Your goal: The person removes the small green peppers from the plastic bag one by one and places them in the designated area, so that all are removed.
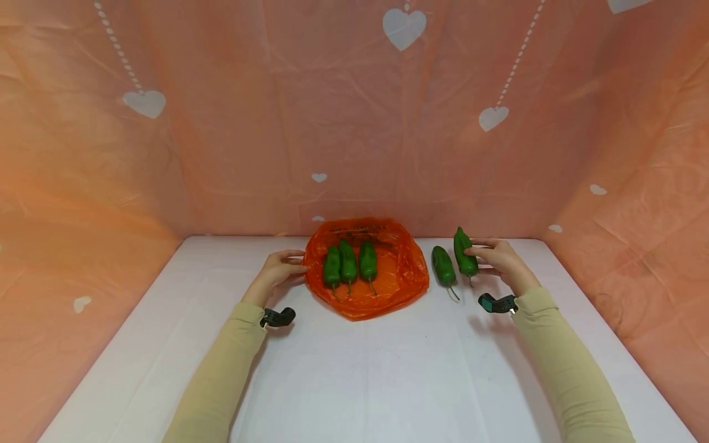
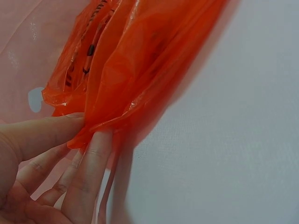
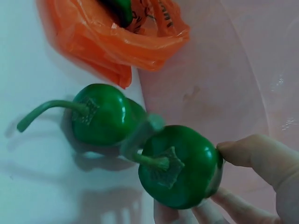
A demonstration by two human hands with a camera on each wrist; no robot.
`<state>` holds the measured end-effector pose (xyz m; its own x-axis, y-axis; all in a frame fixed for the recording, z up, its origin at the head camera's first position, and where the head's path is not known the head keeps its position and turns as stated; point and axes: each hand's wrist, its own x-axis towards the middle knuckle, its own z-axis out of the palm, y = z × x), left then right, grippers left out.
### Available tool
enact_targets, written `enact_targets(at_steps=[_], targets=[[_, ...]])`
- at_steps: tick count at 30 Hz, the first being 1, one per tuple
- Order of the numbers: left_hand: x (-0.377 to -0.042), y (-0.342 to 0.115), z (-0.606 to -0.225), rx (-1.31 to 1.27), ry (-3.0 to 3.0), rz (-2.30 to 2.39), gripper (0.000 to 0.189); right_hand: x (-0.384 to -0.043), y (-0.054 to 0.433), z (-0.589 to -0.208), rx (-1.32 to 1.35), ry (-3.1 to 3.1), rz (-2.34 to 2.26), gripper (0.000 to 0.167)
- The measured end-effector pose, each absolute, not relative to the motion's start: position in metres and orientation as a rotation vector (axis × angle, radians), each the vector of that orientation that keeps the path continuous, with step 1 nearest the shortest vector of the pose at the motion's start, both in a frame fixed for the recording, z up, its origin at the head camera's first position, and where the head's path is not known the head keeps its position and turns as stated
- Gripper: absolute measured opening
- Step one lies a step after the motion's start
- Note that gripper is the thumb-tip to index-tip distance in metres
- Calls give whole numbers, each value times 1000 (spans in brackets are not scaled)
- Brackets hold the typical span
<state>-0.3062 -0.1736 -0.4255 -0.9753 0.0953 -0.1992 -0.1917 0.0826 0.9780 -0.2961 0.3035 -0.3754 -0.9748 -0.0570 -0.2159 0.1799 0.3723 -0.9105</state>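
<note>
An orange plastic bag (image 1: 390,289) lies open on the table, with three green peppers (image 1: 368,261) in it, stems toward the front. My left hand (image 1: 279,271) pinches the bag's left edge; in the left wrist view the thumb and a finger (image 2: 96,154) grip the thin film. My right hand (image 1: 503,263) holds a green pepper (image 1: 464,252) by its side, a little above the table. Its stem points at the camera in the right wrist view, where the fingers (image 3: 254,156) touch its side. Another green pepper (image 1: 443,266) lies between the bag and my right hand.
A white cloth covers the table (image 1: 376,381). Peach curtains (image 1: 354,141) with white hearts stand along the back and both sides. A dark wrist camera (image 1: 279,317) sits on the left wrist and another device (image 1: 496,303) on the right.
</note>
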Motion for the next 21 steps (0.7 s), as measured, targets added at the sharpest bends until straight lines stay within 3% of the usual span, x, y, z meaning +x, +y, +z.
enact_targets(at_steps=[21], targets=[[-310, -174, -429, -97, 2136, 2015, 51, -301, 306, -395, 201, 2462, -1510, 64]])
